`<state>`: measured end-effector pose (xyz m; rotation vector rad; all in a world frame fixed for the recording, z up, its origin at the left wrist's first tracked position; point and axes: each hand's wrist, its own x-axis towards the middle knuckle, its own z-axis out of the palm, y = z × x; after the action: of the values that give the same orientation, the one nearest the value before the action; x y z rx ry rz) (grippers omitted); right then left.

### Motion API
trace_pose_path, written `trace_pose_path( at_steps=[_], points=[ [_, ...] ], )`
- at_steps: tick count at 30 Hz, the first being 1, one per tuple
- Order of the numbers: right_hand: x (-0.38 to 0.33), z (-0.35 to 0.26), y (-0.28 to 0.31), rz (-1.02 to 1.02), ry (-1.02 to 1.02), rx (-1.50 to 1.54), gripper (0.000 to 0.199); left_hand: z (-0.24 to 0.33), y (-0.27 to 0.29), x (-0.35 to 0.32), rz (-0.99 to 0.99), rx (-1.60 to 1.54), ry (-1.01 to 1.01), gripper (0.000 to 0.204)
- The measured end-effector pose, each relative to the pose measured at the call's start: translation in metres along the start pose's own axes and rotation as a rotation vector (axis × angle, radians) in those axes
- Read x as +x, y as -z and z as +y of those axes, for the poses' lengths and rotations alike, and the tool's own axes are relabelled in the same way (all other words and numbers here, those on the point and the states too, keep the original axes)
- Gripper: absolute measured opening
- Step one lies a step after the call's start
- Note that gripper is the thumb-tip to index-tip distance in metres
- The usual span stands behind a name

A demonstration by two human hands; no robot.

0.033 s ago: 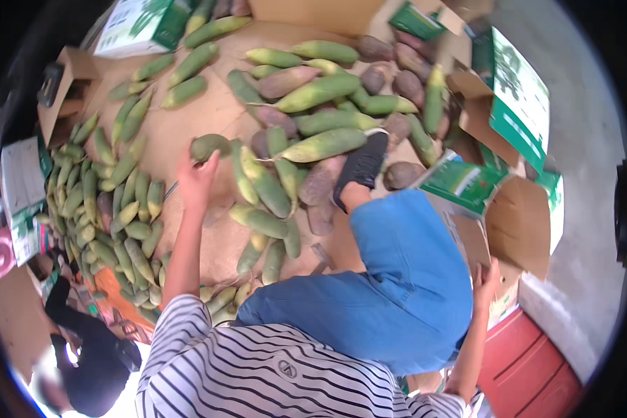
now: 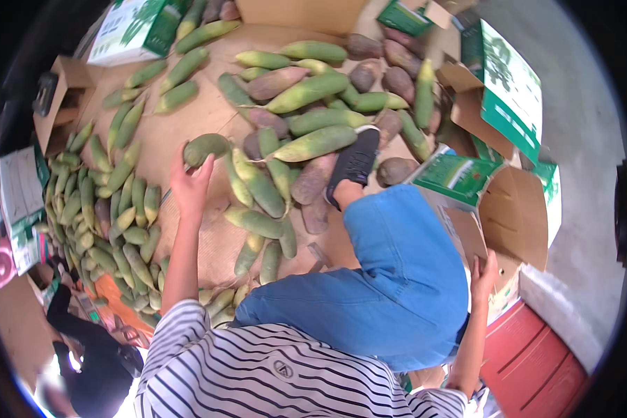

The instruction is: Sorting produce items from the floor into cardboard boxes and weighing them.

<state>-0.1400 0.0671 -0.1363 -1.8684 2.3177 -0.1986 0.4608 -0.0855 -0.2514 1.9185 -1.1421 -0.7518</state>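
A short, plump green radish [image 2: 207, 149] is gripped in my left hand [image 2: 190, 182], fingers curled round its left end and underside. It is held over the brown cardboard sheet, just left of a heap of long green radishes [image 2: 258, 184] and purple radishes [image 2: 313, 179]. My right hand [image 2: 483, 275], at the lower right, is closed on the edge of an open green-and-white cardboard box [image 2: 512, 212]. Its thumb shows near the box's flap, while some fingers are hidden. The inside of that box is only partly visible.
Many smaller green radishes [image 2: 118, 230] lie piled at the left. Open cartons [image 2: 505, 83] line the right, and another carton [image 2: 134, 31] stands far left. My shoe [image 2: 355, 160] rests against the central heap. A person in black [image 2: 94, 348] is at the lower left.
The whole view has shifted slightly. My left hand still holds the green radish, which is turned a little and shows more of its side. My right hand stays on the box.
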Motion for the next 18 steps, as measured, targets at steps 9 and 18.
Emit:
trace_pose_path(
  at_steps=[9, 18],
  points=[
    [-0.007, 0.005, -0.002, 0.036, 0.051, 0.009, 0.021, 0.251, -0.106, -0.105, -0.606, -0.926, -0.366, 0.057],
    [-0.012, 0.014, -0.008, -0.005, 0.032, 0.051, 0.020, 0.299, -0.248, -0.181, -0.854, -0.509, -0.651, 0.041]
  ],
)
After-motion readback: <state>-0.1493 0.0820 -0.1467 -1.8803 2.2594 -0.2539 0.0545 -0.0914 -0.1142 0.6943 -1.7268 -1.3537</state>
